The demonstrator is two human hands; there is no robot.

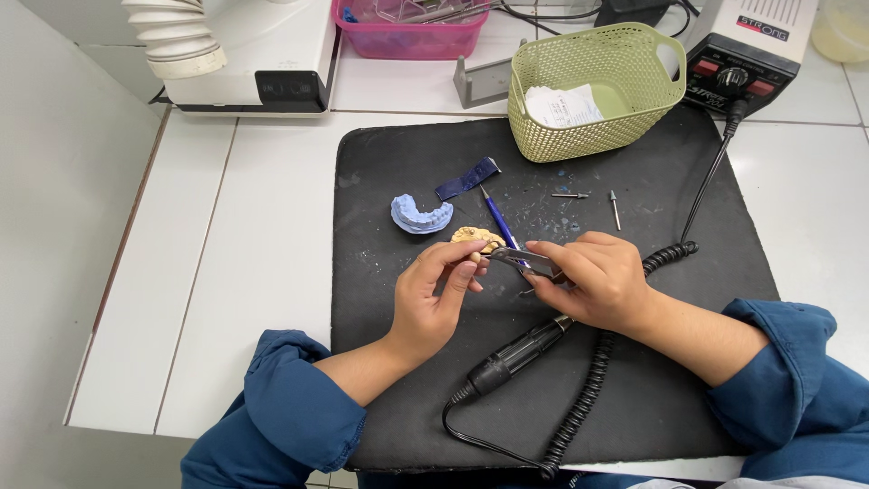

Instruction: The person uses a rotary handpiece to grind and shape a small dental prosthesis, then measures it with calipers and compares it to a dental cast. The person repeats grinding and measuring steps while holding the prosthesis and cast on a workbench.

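Note:
My left hand (433, 294) pinches a small piece at its fingertips, just in front of a tan dental cast (477, 238) lying on the black mat (380, 362). My right hand (593, 279) grips a flat metal tool (523, 260) whose tip meets the left fingertips. A blue pen (497, 219) lies behind the hands. A blue dental cast (420, 214) sits left of the pen, with a dark blue strip (466, 178) beyond it. A black handpiece (514, 356) with a coiled cable (587, 391) rests under my right wrist.
A green mesh basket (597, 122) holding paper stands at the mat's far edge. Two small burs (615, 208) lie near it. A control box (748, 54) sits at the back right, a pink tray (407, 32) and a white machine with a hose (244, 54) at the back left.

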